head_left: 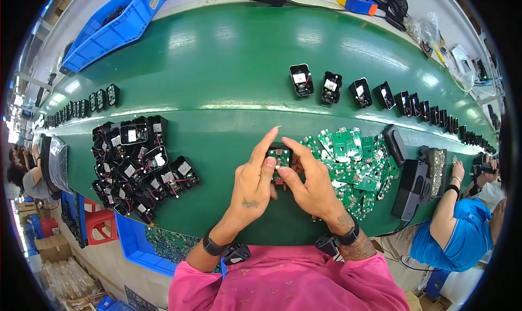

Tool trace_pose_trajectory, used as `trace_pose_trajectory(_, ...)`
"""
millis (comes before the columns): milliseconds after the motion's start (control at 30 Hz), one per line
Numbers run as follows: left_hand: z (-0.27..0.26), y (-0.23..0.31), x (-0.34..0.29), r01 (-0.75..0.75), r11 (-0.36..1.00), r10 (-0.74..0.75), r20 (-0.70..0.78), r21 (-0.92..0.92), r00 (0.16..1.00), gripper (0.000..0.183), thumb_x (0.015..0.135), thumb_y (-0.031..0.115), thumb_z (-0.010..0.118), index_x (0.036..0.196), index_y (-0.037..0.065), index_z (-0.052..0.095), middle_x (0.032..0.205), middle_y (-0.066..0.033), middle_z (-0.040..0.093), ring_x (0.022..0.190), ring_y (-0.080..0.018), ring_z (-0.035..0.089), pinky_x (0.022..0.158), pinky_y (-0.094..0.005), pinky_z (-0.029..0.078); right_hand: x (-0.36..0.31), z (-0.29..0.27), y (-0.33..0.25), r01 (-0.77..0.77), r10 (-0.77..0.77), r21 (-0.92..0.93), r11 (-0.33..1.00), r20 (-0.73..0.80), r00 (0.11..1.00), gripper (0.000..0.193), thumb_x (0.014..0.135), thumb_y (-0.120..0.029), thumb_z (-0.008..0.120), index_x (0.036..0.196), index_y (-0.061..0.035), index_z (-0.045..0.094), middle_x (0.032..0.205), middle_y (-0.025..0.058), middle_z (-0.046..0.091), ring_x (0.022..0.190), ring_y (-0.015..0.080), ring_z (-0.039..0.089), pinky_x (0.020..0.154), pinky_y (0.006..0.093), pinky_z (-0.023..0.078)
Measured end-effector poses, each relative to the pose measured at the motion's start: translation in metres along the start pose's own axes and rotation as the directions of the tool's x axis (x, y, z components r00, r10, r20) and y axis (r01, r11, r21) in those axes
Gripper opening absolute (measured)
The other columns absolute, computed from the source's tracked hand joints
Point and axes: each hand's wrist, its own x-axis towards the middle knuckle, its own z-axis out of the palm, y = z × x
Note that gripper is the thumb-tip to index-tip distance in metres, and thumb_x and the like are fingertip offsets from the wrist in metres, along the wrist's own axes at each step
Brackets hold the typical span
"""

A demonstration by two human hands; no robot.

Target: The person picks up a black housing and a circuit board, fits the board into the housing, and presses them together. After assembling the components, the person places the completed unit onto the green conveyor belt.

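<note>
Both hands meet over the green mat in front of me, around a small black housing with a green circuit board [279, 159] in its open top. My left hand [254, 181] grips the left side, its thumb on the board. My right hand [311, 181] closes round the right side, and its thumb presses the board's lower part. Fingers cover most of the housing. A heap of loose green circuit boards [353, 164] lies just right of my right hand. Farther left is a pile of black housings [130, 169] with wires and pale square parts inside.
A curving row of black housings [360, 93] runs along the far right; another row [98, 100] with boards stands far left. A blue crate [117, 25] sits at the back left, a blue bin [133, 245] below the table edge. Dark grey devices [411, 188] stand right, near a co-worker [457, 229].
</note>
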Motion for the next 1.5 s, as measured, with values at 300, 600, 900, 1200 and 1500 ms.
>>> trace_pose_trajectory(300, 0.001, -0.002, 0.009, 0.096, 0.918, -0.053, 0.121, -0.384, 0.991, 0.038, 0.105, 0.017, 0.045, 0.141, 0.007, 0.048, 0.094, -0.0081, 0.066, 0.065, -0.0133, 0.068, 0.056, -0.0241, 0.056, 0.002, -0.007, 0.006, -0.060, 0.056, 0.173, 0.983, 0.029, 0.998, 0.049, 0.094, -0.007, 0.062, 0.141, -0.0019, 0.046, 0.097, 0.0053, 0.059, 0.083, 0.0105, 0.058, 0.068, 0.0259, 0.050)
trace_pose_trajectory(600, 0.013, -0.006, 0.020, -0.004, 0.984, 0.017, 0.068, -0.180, 0.998, 0.035, 0.104, 0.013, 0.042, 0.137, 0.001, 0.047, 0.092, -0.0099, 0.065, 0.057, -0.0146, 0.066, 0.048, -0.0230, 0.053, 0.004, -0.006, 0.003, -0.049, 0.046, -0.023, 0.999, -0.107, 0.993, 0.039, 0.096, -0.007, 0.055, 0.136, -0.0041, 0.052, 0.106, 0.0182, 0.062, 0.085, 0.0315, 0.062, 0.078, 0.0374, 0.051)
trace_pose_trajectory(900, 0.026, -0.014, 0.021, 0.000, 0.964, 0.000, 0.000, -0.265, 1.000, 0.034, 0.105, 0.016, 0.043, 0.135, 0.000, 0.048, 0.088, -0.0098, 0.063, 0.055, -0.0125, 0.064, 0.045, -0.0213, 0.051, 0.006, 0.000, 0.013, -0.011, -0.005, -0.091, 0.996, -0.169, 0.986, 0.037, 0.098, -0.009, 0.053, 0.134, -0.0049, 0.053, 0.085, 0.0093, 0.055, 0.069, 0.0166, 0.052, 0.064, 0.0299, 0.045)
trace_pose_trajectory(1200, 0.029, -0.021, 0.017, -0.049, 0.957, 0.042, -0.030, -0.286, 0.999, 0.034, 0.106, 0.016, 0.043, 0.136, 0.000, 0.048, 0.087, -0.0083, 0.064, 0.056, -0.0090, 0.061, 0.048, -0.0214, 0.050, 0.004, 0.005, 0.014, -0.017, 0.026, 0.056, 0.998, -0.171, 0.985, 0.036, 0.096, -0.003, 0.053, 0.132, -0.0061, 0.054, 0.107, 0.0165, 0.062, 0.088, 0.0305, 0.062, 0.079, 0.0371, 0.050)
trace_pose_trajectory(1500, 0.027, -0.020, 0.013, -0.288, 0.952, 0.275, -0.130, -0.101, 0.953, 0.031, 0.104, 0.013, 0.048, 0.132, 0.005, 0.056, 0.093, -0.0106, 0.069, 0.056, -0.0121, 0.065, 0.049, -0.0259, 0.052, 0.000, 0.006, 0.016, 0.085, -0.068, 0.086, 0.993, -0.185, 0.980, 0.034, 0.096, -0.002, 0.055, 0.129, -0.0057, 0.055, 0.108, 0.0125, 0.062, 0.084, 0.0239, 0.058, 0.077, 0.0342, 0.048)
